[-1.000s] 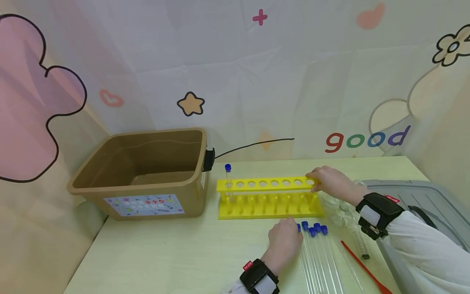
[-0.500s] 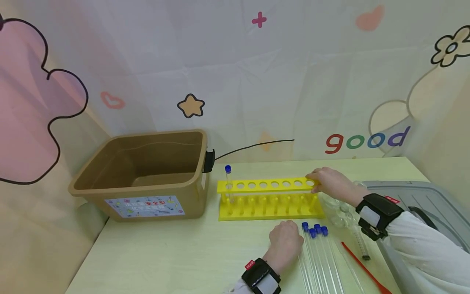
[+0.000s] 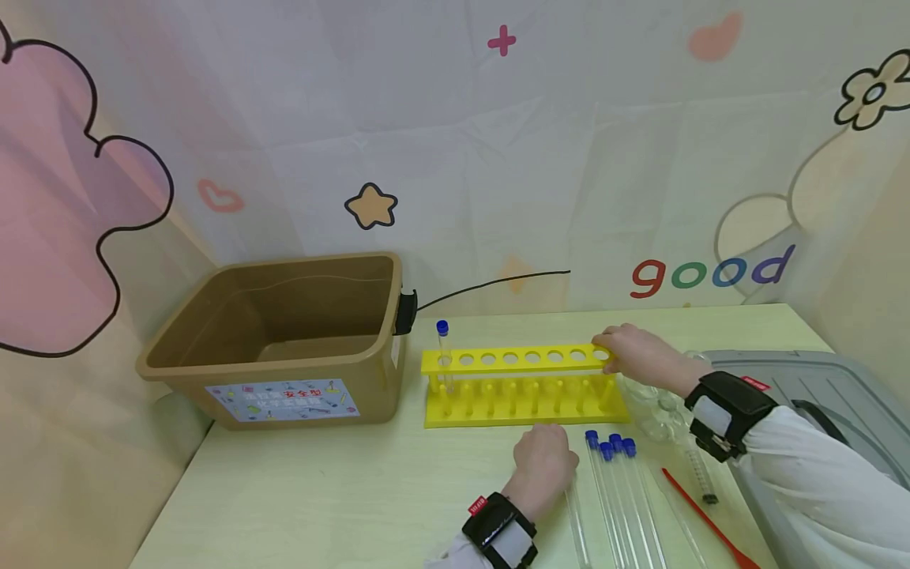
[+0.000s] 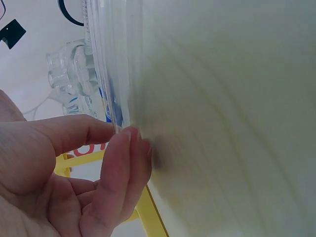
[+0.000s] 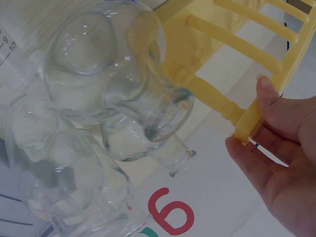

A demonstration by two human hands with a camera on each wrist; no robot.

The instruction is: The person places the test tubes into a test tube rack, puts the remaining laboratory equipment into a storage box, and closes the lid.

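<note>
A yellow test tube rack [image 3: 526, 415] stands mid-table, with one blue-capped test tube [image 3: 444, 348] upright in its leftmost hole. My right hand [image 3: 640, 356] grips the right end of the rack's top bar; in the right wrist view the thumb and fingers [image 5: 269, 94] pinch its corner. In front of the rack, my left hand [image 3: 543, 466] pinches a clear test tube [image 3: 577, 525] near its upper end, which the hand hides. Several more blue-capped test tubes [image 3: 629, 506] lie side by side just right of that hand.
A brown bin [image 3: 270, 363] stands at the back left. Right of the rack are clear glass flasks [image 5: 98, 64] and a graduated syringe-like tube [image 3: 702, 474]. A red stick-like tool [image 3: 711, 518] lies by a grey lid [image 3: 775, 371].
My left hand has shifted slightly left, drawing the pinched test tube apart from the others. My right hand has stayed on the rack.
</note>
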